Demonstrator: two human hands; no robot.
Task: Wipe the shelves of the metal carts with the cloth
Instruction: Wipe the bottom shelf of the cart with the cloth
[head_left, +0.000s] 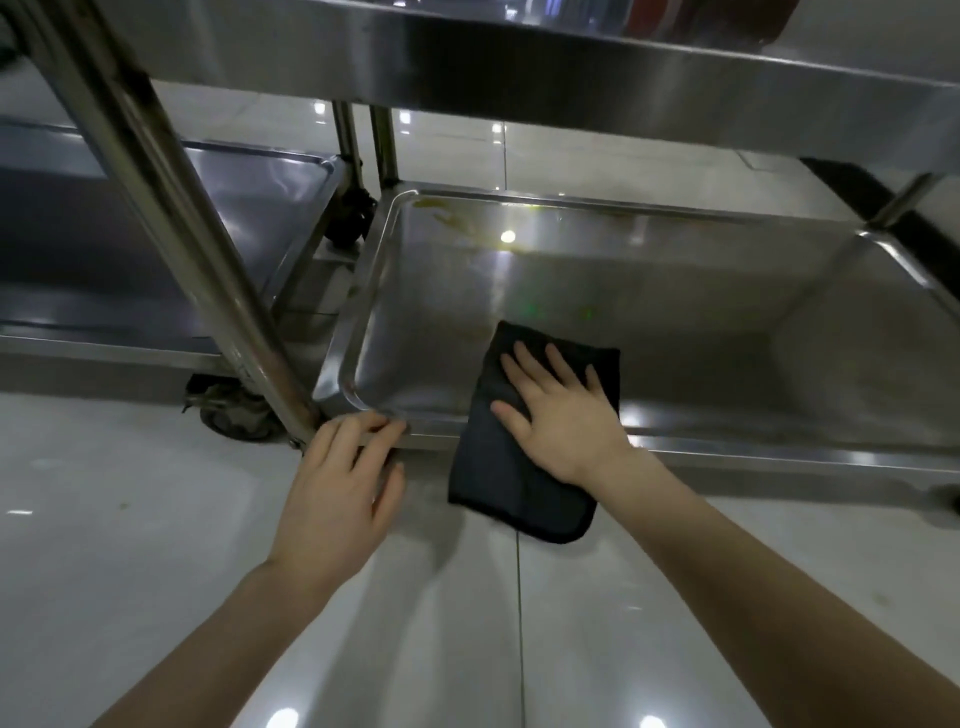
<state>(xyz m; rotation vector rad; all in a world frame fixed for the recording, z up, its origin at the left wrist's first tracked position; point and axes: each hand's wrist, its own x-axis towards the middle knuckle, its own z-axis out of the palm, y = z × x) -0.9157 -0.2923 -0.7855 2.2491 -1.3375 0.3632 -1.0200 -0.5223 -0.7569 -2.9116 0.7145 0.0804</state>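
While the right hand (563, 415) lies flat on the cloth (519, 483), fingers straight and spread, it presses it down against the lower shelf (675, 338) of the metal cart. The cloth is black, folded into a rectangle with a rounded, stitched corner. Its far half sits inside the shelf tray and its near half drapes over the front rim toward the floor (130, 545). Over at the near left corner, the left hand (337, 483) grips the shelf's rim, fingers curled on top, thumb underneath, right beside the cart's post (208, 249). Brownish smears (457, 218) show at the tray's far left corner. A second cart (130, 234) stands just to the left, and the upper shelf (571, 67) runs overhead.
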